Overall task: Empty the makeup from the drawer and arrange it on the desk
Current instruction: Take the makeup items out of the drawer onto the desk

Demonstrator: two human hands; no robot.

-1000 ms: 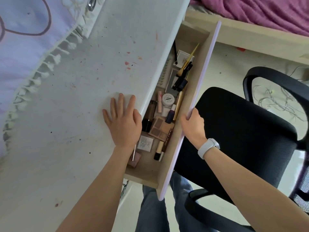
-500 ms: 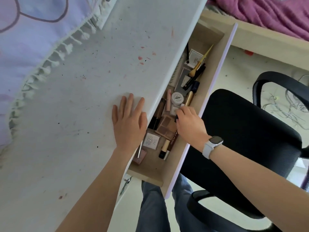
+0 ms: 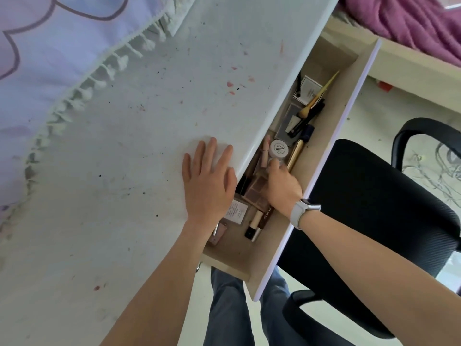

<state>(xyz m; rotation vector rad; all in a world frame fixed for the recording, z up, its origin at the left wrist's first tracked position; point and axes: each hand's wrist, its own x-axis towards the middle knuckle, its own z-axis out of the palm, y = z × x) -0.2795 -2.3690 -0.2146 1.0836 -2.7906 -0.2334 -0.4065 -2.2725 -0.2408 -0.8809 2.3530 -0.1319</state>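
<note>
The open wooden drawer (image 3: 321, 136) with a lilac front sticks out from under the white desk (image 3: 124, 196). In it lie a white round jar (image 3: 279, 149), a brown eyeshadow palette (image 3: 257, 191), a pink tube (image 3: 265, 153), a gold tube (image 3: 295, 153), a gold-handled brush (image 3: 316, 96), a beige concealer tube (image 3: 254, 226) and a small white box (image 3: 235, 212). My left hand (image 3: 207, 186) rests flat on the desk edge. Inside the drawer, my right hand (image 3: 282, 188) curls its fingers round a small pale item just below the jar, mostly hidden.
A black mesh office chair (image 3: 374, 208) stands close to the drawer front. A lilac fringed cloth (image 3: 62, 46) covers the desk's far left. A wooden bed frame with a purple blanket (image 3: 411, 21) lies beyond. My jeans-clad legs show under the drawer.
My right hand left the drawer front, went into the drawer and closed its fingers among the items beside the white jar. My left hand stayed flat on the desk.
</note>
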